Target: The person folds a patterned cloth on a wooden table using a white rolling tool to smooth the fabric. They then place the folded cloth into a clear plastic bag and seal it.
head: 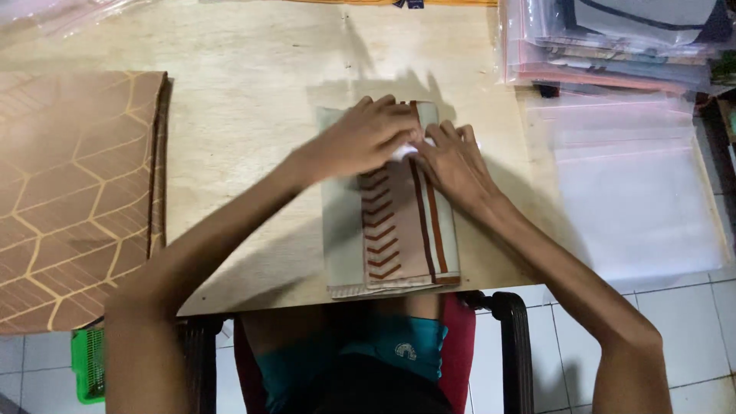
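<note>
Two hands (pixel 368 138) (pixel 452 161) on plywood table (pixel 253 100), apparently tiled floor (pixel 675 322).

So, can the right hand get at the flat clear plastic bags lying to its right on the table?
Probably yes. The right hand rests on the folded beige striped cloth, and the flat clear plastic bags lie just beside it with only bare wooden table between.

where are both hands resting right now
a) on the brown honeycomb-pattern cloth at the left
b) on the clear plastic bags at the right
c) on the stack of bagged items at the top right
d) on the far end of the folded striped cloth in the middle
d: the left hand and right hand meet on the far end of the folded striped cloth lying mid-table.
</note>
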